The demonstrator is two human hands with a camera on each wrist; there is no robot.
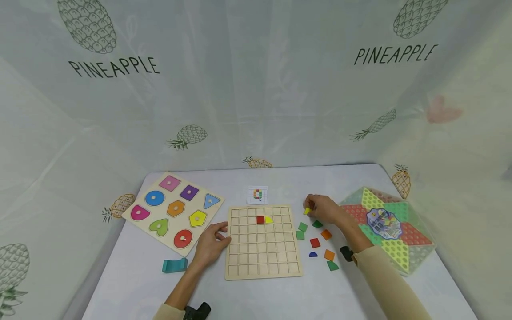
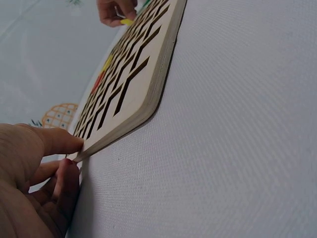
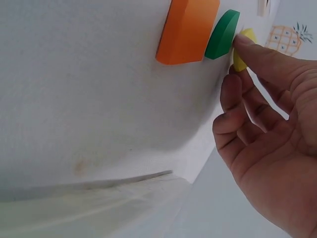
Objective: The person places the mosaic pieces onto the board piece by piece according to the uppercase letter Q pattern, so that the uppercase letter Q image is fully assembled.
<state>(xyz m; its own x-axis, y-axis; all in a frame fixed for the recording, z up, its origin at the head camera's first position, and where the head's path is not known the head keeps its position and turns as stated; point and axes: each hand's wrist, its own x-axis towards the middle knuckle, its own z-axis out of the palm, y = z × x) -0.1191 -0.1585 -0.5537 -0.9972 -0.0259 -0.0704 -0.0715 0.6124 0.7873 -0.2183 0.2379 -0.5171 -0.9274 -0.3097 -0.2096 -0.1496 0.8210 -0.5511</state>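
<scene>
A wooden grid board (image 1: 264, 254) lies in the middle of the table, with a red square (image 1: 261, 219) and a yellow piece (image 1: 269, 219) side by side in its upper rows. My left hand (image 1: 212, 243) holds the board's left edge between thumb and fingers; the left wrist view has the fingertips at that edge. Right of the board, my right hand (image 1: 323, 208) pinches another yellow piece (image 3: 239, 58) between thumb and finger. Just beside it lies a green curved-edged piece (image 3: 223, 35), and an orange block (image 3: 188, 32) sits a little farther off.
Loose green, red, orange and blue pieces lie right of the board, among them a red square (image 1: 315, 243). A small pattern card (image 1: 257, 194) is behind the board. To the left are a shape puzzle (image 1: 160, 209) and a teal block (image 1: 174, 266); a star-patterned box (image 1: 394, 238) stands right.
</scene>
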